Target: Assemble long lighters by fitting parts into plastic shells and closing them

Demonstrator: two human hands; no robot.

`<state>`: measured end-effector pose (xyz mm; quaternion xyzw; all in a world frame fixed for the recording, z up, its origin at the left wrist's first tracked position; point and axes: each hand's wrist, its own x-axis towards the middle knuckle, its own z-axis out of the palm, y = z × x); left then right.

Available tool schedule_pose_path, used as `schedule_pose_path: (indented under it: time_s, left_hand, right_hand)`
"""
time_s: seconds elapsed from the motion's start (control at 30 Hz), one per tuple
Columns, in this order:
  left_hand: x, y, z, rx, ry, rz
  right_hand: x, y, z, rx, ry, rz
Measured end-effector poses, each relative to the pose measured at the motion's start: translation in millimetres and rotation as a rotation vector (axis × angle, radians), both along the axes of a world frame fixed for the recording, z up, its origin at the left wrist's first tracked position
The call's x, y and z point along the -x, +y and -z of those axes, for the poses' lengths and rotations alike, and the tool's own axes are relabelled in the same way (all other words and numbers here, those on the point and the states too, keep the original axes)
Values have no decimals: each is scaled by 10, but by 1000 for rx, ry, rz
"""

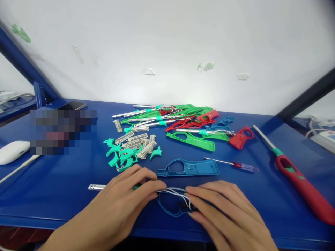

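Observation:
Near the table's front edge, a blue lighter half-shell (167,210) with an oval finger loop lies between my hands. My left hand (128,191) pinches its narrow end, where a metal lighter tube (96,187) sticks out to the left. Two white wires (178,191) arc across the loop toward my right hand (225,202). Its fingers grip the shell's handle end, hiding most of that part. Just beyond, a second blue half-shell (204,167) rests with its hollow side up. A small screwdriver (244,167) with a red and clear handle lies to its right.
Clear fuel tanks (134,142) and teal triggers (113,149) are heaped left of centre. Behind are green half-shells (192,140), red half-shells (240,137) and metal tubes with wires. A whole red lighter (300,184) lies right; a white case (13,152) and phone (74,105) lie left.

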<state>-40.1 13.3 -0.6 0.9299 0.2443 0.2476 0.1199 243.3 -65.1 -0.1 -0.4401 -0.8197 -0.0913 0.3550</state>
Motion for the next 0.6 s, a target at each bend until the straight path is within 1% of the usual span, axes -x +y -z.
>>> schedule_pose_path:
  time_s: [0.1,0.3,0.43,0.6]
  left_hand:
    - [-5,5,-4,48,1,17]
    - [3,17,-2,61,1,19]
    - [2,12,2,46,-23,19]
    - [-4,5,-27,30,-12,19]
  right_hand:
    - [4,11,-27,7,8,-37]
    - [-1,9,-64,-2,33,-40]
    - [-15,-7,-26,14,41,-33]
    - [-7,-16,53,1,25,36]
